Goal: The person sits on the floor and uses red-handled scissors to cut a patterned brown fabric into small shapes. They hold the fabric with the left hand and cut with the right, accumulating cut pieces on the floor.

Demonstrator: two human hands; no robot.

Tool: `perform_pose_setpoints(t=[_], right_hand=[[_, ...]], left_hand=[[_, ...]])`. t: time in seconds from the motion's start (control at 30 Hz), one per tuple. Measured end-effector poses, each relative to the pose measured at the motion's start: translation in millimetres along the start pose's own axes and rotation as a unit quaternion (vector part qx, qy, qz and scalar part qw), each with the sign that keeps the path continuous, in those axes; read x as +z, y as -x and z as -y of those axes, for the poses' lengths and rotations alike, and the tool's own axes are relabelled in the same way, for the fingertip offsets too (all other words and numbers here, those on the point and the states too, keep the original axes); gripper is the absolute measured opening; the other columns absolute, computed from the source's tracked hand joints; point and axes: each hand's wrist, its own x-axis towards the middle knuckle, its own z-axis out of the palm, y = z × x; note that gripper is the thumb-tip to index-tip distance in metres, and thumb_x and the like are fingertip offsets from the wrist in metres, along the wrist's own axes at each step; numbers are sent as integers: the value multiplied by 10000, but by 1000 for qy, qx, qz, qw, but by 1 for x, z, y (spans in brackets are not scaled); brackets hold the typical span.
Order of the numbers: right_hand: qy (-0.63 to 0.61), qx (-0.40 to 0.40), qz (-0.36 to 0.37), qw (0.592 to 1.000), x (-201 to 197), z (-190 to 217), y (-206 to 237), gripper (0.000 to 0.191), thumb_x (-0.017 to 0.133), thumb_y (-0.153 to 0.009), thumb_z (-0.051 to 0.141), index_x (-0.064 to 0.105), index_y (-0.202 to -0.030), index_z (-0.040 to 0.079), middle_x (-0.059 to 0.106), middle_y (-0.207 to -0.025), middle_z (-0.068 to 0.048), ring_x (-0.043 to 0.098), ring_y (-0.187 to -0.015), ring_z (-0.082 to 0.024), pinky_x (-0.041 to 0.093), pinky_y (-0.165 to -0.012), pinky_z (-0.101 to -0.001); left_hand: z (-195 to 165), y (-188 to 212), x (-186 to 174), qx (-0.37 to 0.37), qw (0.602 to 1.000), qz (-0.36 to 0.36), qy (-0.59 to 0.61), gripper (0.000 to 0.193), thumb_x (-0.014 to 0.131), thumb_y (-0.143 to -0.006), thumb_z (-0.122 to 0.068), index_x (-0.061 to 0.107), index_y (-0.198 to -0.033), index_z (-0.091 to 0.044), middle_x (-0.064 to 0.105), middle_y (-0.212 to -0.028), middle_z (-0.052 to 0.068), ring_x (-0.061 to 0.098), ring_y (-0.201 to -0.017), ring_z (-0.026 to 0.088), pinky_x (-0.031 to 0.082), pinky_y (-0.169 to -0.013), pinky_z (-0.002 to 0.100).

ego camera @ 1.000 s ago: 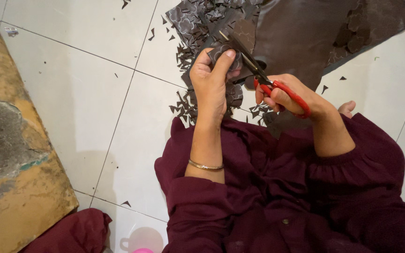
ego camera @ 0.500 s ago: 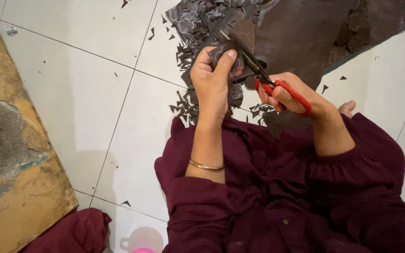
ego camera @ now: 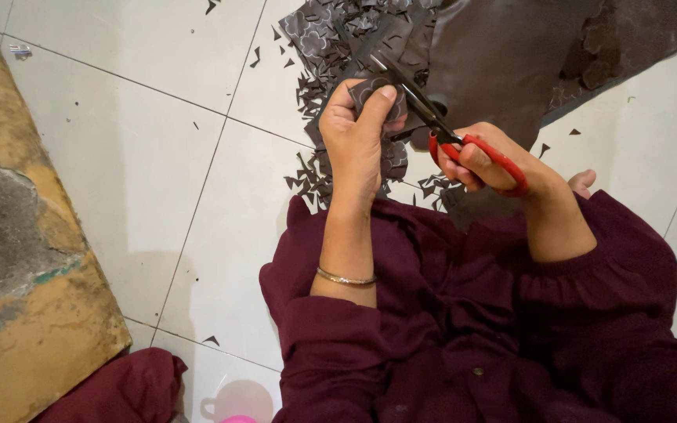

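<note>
the left hand [ego camera: 358, 137] was raised upright in front of the body, wrist straight, a thin gold bangle [ego camera: 345, 277] round the forearm. its fingers and thumb were pinched together on a small dark cut-out piece [ego camera: 371, 92] with a pale flower pattern, held at the fingertips just above the floor. the right hand [ego camera: 486, 160] came in from the right, its forearm slanting up from a maroon sleeve [ego camera: 597, 258], and its fingers were curled through and closed on the red handles of a pair of scissors [ego camera: 432, 117]. the dark blades pointed up and to the left, slightly parted, with the edge of the piece between them, touching the left thumb's side.

beyond the hands a large dark brown sheet [ego camera: 511, 55] lay flat on the white tiled floor [ego camera: 135, 149], with patterned offcuts and a scatter of small dark scraps [ego camera: 315, 168] just beside and partly under the left hand. a toe [ego camera: 583, 182] showed just past the right wrist. a worn, ochre-coloured slab [ego camera: 25, 258] ran along the left edge, well apart from the hands.
</note>
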Motion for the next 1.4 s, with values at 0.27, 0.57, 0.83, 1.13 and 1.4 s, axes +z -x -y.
perform_pose_setpoints(t=[0.27,0.57,0.83,1.13,1.4], right_hand=[[-11,22,-14,1000,2,-1,4,797,499,-841,861,562,-761,70,478,-580,52,442,-479,-53,352,-426,-217],[-57,23,25,998,12,19,8,847,451,-860,850,640,-931,28,491,-641,8,448,-576,-110,347,-538,-267],[-37,30,20,999,12,14,8,873,416,-841,894,594,-876,40,516,-710,20,504,-606,-92,386,-557,-244],[-49,39,45,997,12,11,5,912,424,-802,918,609,-944,36,528,-729,18,519,-630,-89,408,-576,-240],[-42,24,44,998,13,9,5,903,405,-813,929,571,-885,45,498,-712,22,499,-595,-85,388,-544,-237]], left_hand=[[0,0,-2,-6,1000,6,7,69,717,-945,-47,652,-924,-34,669,-790,42,583,-660,106,468,-612,253],[-3,-2,-5,-45,999,7,-7,70,715,-926,-72,657,-894,-51,676,-779,30,610,-654,95,493,-619,238],[-4,0,-4,-65,997,36,-14,85,710,-930,-82,659,-867,-53,673,-757,36,608,-627,96,491,-584,242],[1,-1,-2,-23,999,32,3,49,697,-942,-33,661,-909,-39,658,-826,-9,572,-724,52,467,-677,218],[4,-1,-7,-36,998,36,33,70,674,-943,-5,636,-914,-56,650,-848,-23,555,-746,31,450,-695,203]])
